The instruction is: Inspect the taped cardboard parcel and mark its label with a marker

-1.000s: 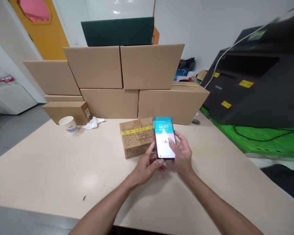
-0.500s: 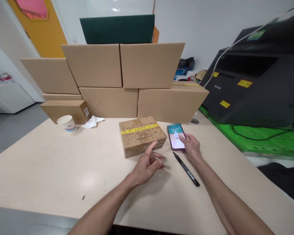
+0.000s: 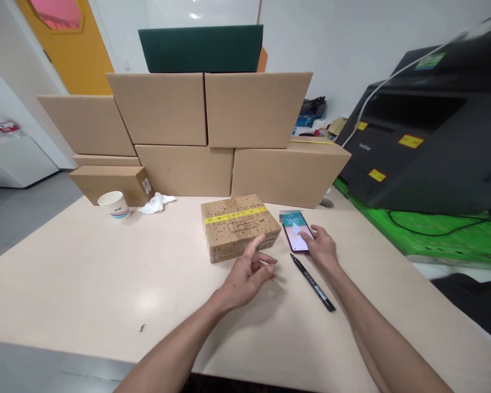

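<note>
In the head view a smartphone (image 3: 291,228) shows a lit screen reading 16:01, low on the table just right of the small box. My right hand (image 3: 321,246) is closed at its lower right side, thumb over the screen; its other fingers are partly hidden. My left hand (image 3: 245,275) holds nothing, with its index finger stretched out and the others loosely bent. That fingertip overlaps the front side of the small taped carton (image 3: 240,226); whether it touches cannot be made out. A black marker pen (image 3: 313,283) lies slanted between my hands.
Behind stand stacked brown cartons (image 3: 257,109), topped by a dark green box (image 3: 200,49). A paper cup (image 3: 114,204) and a crumpled tissue (image 3: 157,203) sit at the left. To the right, a large black printer (image 3: 409,147) stands on a green surface (image 3: 417,234).
The whole view has shifted slightly. The phone looks a little flatter to the table, and the fingers of my right hand have shifted slightly at its edge. My left hand keeps its pose.
</note>
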Motion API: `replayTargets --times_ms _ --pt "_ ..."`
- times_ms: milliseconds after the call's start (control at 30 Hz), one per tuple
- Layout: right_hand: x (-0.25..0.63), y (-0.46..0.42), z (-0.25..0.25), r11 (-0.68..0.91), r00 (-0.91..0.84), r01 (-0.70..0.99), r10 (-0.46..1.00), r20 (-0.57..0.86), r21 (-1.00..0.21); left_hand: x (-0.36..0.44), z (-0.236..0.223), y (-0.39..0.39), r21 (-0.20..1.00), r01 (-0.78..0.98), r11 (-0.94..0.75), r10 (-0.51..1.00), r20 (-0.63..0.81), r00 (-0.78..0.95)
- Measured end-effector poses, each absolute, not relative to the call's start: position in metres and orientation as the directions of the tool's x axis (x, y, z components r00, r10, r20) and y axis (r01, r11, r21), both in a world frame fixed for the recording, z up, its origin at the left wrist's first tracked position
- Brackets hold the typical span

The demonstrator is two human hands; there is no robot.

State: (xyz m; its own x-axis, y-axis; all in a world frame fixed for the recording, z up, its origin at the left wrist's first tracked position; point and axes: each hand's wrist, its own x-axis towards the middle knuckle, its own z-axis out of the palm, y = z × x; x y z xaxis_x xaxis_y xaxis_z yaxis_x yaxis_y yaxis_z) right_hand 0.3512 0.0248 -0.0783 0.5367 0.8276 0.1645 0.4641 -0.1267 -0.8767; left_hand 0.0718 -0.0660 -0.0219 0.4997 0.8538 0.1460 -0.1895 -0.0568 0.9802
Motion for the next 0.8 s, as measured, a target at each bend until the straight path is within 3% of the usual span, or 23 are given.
replayTargets --times_ms 133,233,300,533,800 --pt "0.331 0.012 -0.062 -0.265 0.488 0.627 0.866 0.105 -0.732 0.072 -0.022 -0.065 0.981 -0.174 -0.081 0.853 0.158 0.497" --pt "0.313 0.003 -0.048 -0.365 0.412 0.819 0.911 0.011 -0.444 0.072 -0.022 -0.065 0.982 -0.162 -0.1 0.857 0.168 0.487" --pt "0.304 0.0 -0.042 -0.373 0.39 0.87 0.921 -0.012 -0.321 0.072 -0.022 -0.065 0.982 -0.16 -0.103 0.86 0.169 0.482" --pt "0.301 0.0 -0.043 -0.351 0.365 0.915 0.93 0.038 -0.198 0.071 -0.022 -0.064 0.976 -0.191 -0.105 0.866 0.184 0.465" --pt "0.302 -0.002 -0.041 -0.34 0.351 0.928 0.935 0.055 -0.151 0.068 -0.018 -0.063 0.958 -0.183 -0.222 0.876 0.278 0.393"
